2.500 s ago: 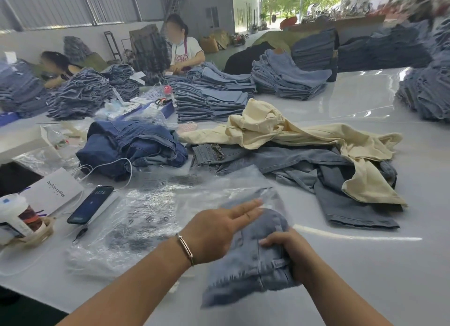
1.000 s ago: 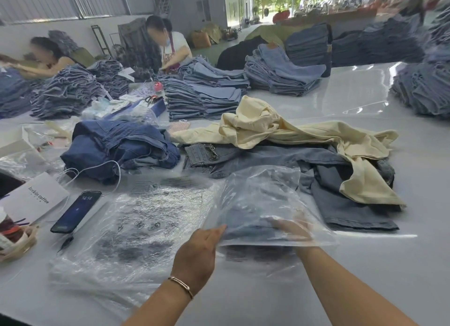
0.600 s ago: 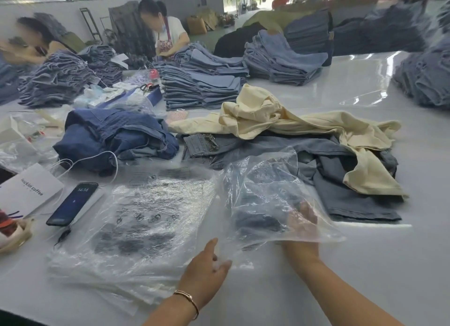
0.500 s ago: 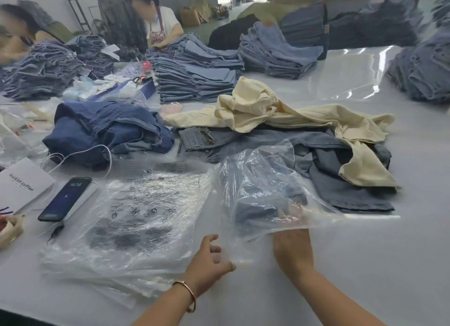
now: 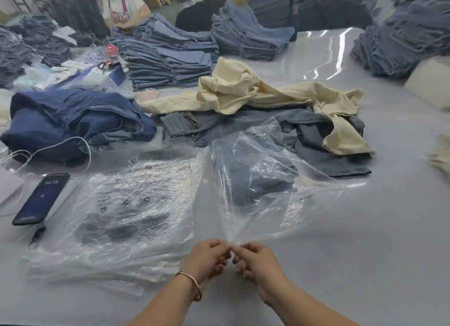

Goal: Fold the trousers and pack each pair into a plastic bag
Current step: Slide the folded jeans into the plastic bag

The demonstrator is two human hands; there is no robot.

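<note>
— What do we have in our hands?

— Our left hand [image 5: 209,257] and right hand [image 5: 258,261] sit knuckle to knuckle at the table's [image 5: 365,240] near edge, both pinching the mouth of one clear plastic bag [image 5: 263,194].

— And the trousers?

— One folded pair of jeans [image 5: 253,177] lies inside that bag, toward its far end. Left of it we count one stack of empty bags [image 5: 121,216] and one phone [image 5: 41,199]; behind, one cream pair [image 5: 255,94].

- A folded pair of trousers [image 5: 253,179] is contained in a plastic bag [image 5: 267,216] at frame centre, on the surface [image 5: 365,252].
- A stack of bags [image 5: 126,216] is laid left of it.
- A phone [image 5: 41,199] is placed at far left.
- Loose trousers [image 5: 280,111] are heaped behind the bag.
</note>
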